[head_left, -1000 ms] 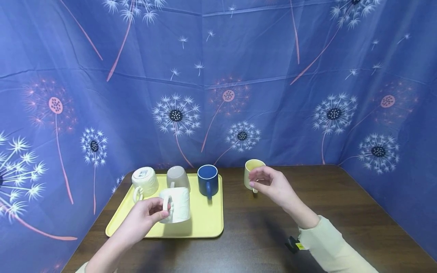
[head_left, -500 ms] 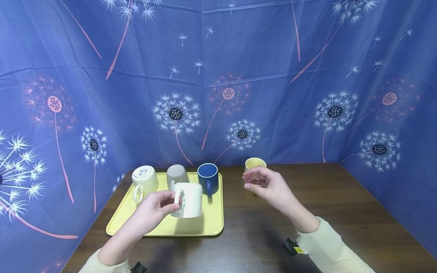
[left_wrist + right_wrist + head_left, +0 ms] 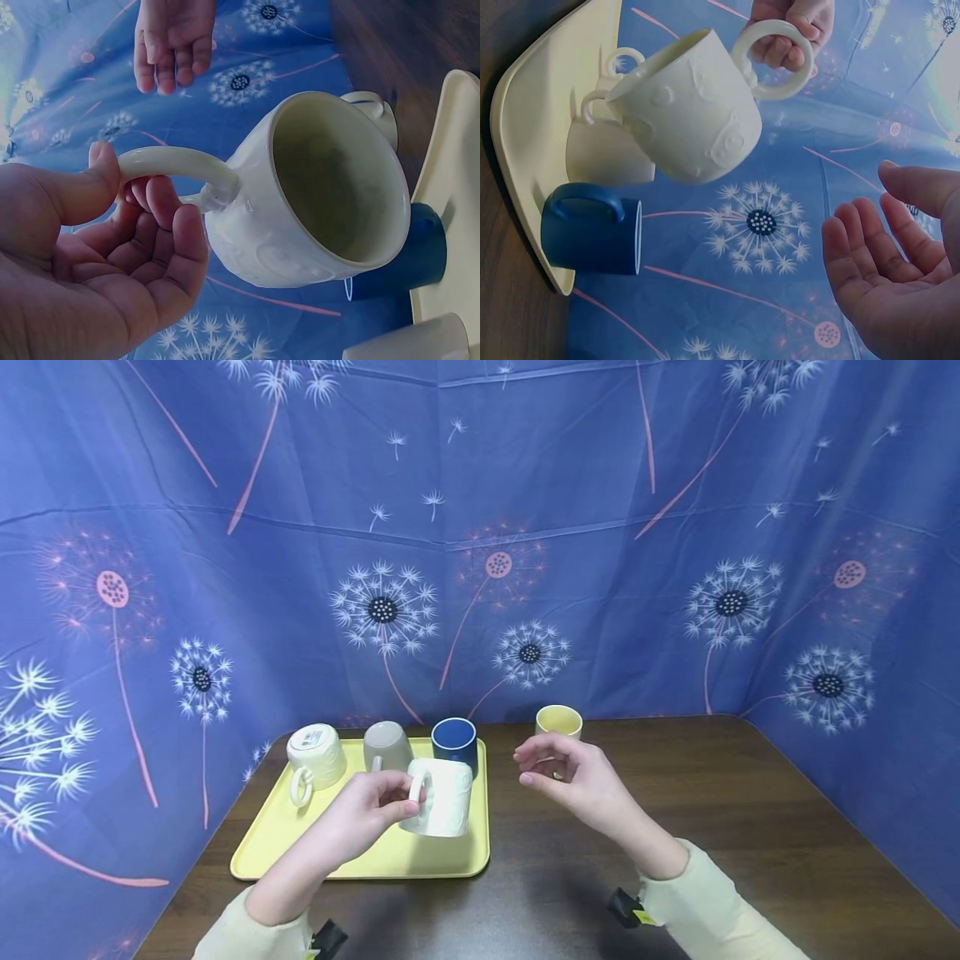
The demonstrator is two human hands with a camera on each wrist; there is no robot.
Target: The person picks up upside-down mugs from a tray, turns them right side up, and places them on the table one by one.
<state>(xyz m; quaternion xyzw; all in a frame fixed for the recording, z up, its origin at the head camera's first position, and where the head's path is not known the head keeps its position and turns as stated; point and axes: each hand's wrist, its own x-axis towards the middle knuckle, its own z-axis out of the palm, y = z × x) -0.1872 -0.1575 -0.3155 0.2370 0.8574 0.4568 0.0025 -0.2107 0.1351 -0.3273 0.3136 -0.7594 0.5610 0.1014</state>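
Observation:
By its handle, my left hand [image 3: 360,814] grips a white mug [image 3: 442,799] with a raised pattern. The mug hangs mouth down above the right part of a yellow tray [image 3: 300,847]; its hollow inside faces the left wrist view. To the right, my right hand [image 3: 585,785] hovers in the air with loosely bent fingers, touching nothing. Behind that hand stands a yellow mug [image 3: 558,720], partly hidden. On the tray are a blue mug [image 3: 454,737] standing upright, a grey mug [image 3: 387,747] upside down and a second white mug [image 3: 318,758] upside down.
A brown wooden table [image 3: 712,810] carries the tray at left, and its surface stretches out to the right. A blue dandelion-print cloth [image 3: 615,635] closes off the back and both sides.
My left hand has carried the white mug rightward over the tray, now partly covering the blue mug. My right hand has drifted left, off the yellow mug's side.

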